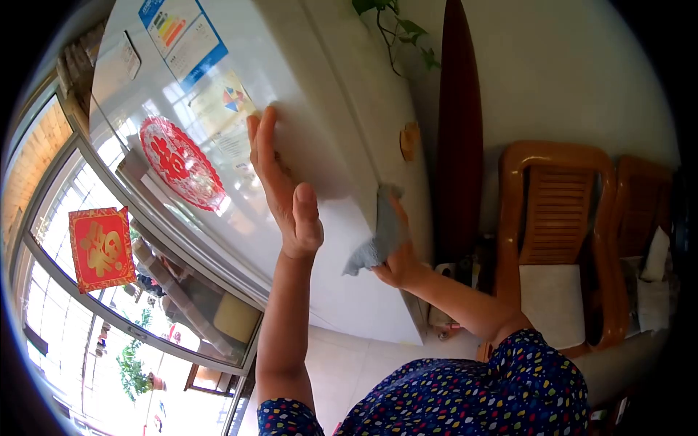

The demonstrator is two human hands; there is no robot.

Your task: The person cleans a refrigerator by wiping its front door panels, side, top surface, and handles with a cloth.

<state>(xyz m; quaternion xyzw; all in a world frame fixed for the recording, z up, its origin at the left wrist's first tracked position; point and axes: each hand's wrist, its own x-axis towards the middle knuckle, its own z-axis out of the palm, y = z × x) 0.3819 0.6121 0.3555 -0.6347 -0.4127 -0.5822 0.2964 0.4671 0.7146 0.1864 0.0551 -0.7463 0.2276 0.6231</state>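
A white refrigerator (331, 145) stands tilted in the view, with its glossy door on the left and its side panel on the right. My left hand (285, 192) is at the door's edge, fingers stretched out and thumb apart, holding nothing; whether the palm touches the door I cannot tell. Against the side panel, my right hand (400, 254) holds a grey cloth (379, 236), whose loose end hangs toward the door. Part of the right fingers is hidden behind the cloth.
The door bears a round red paper decoration (182, 163) and an energy label (178, 33). A sliding glass door (138, 320) with a red square decoration (102, 248) is at left. Wooden chairs (560, 211), a tall dark red board (459, 131) and a trailing plant (396, 29) are at right.
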